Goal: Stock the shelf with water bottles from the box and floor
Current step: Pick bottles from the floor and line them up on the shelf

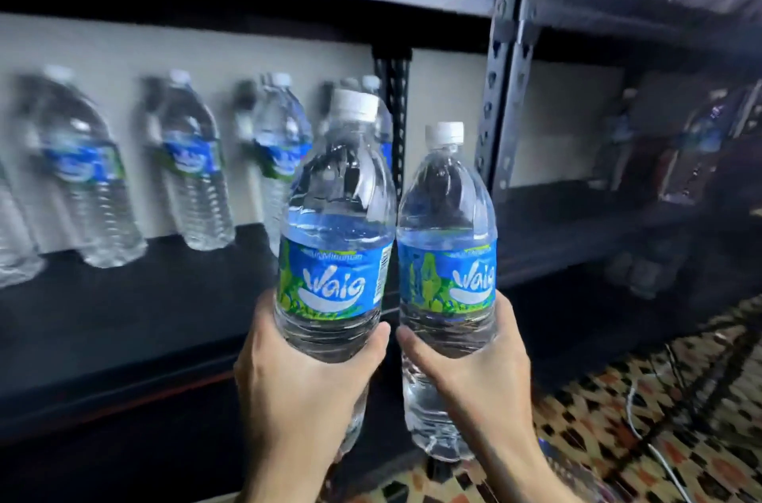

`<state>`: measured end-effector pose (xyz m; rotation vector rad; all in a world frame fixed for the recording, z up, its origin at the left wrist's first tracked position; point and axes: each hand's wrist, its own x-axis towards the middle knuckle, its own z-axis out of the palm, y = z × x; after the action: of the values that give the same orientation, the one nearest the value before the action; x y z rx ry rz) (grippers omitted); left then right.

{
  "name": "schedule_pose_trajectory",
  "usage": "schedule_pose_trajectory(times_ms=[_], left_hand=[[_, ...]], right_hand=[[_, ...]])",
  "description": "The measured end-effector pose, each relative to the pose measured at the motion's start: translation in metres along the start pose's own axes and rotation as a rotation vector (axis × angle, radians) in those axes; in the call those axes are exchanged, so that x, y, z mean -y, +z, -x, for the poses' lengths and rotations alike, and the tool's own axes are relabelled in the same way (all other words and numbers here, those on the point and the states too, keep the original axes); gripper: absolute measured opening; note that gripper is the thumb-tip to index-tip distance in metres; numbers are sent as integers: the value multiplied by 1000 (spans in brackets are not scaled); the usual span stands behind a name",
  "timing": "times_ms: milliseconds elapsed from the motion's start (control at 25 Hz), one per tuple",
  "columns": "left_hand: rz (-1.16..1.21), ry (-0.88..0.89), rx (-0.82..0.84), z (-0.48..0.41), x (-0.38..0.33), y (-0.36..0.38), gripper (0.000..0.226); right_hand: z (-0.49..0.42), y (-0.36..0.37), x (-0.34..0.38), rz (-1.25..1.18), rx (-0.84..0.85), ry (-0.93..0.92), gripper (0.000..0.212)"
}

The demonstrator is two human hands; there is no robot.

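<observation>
Shelved bottles [82, 172], blurred, are standing in a row at the far left of the dark shelf [144, 296], against its pale back panel. Left hand [305, 391] is gripping the left bottle [334, 238] around its lower body, holding it upright in front of the shelf. Right bottle [447, 251], with the same blue label and white cap, is sitting just beside it, and the right hand [482, 374] is wrapping around it below the label. Perforated upright post [501, 69] is rising behind. Patterned floor [659, 399] is showing at near right, with a white cable [635, 420] lying on it.
</observation>
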<state>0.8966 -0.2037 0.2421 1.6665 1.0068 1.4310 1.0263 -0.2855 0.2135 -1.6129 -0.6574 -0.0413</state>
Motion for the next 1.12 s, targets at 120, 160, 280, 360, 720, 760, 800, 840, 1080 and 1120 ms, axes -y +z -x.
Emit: schedule_pose_trajectory(times_ms=[120,160,280,360,720,760,800,840,1080,1120], left_hand=[[-14,-8,-111,-28,-13,-34,67],[-14,-15,-142,-37,-12,-43,66],[-13,-17,-258,-66,-10,-72,70],[-10,-19,-315,-85,-5,-86,74],[-55,-39,-421,-156,23,-116,80],[-60,-47,-433,-162,29,-117,80],[-69,-56,-443,-169,34,-118,81],[-79,-61,-452,-176,40,-119,81],[-107,-40,-474,-220,62,-127,80],[-110,-33,-475,-224,65,-130,81]], right_hand=[[4,44,45,-124,92,-54,80],[4,59,56,-156,119,-71,80],[5,104,85,-203,174,-99,79],[5,130,99,-217,221,-110,78],[-16,229,117,-225,291,-121,87],[-19,239,117,-223,295,-112,90],[-22,247,116,-228,306,-105,89],[-26,257,116,-241,316,-102,82],[-59,317,117,-271,248,-113,70],[-64,325,117,-273,233,-122,71]])
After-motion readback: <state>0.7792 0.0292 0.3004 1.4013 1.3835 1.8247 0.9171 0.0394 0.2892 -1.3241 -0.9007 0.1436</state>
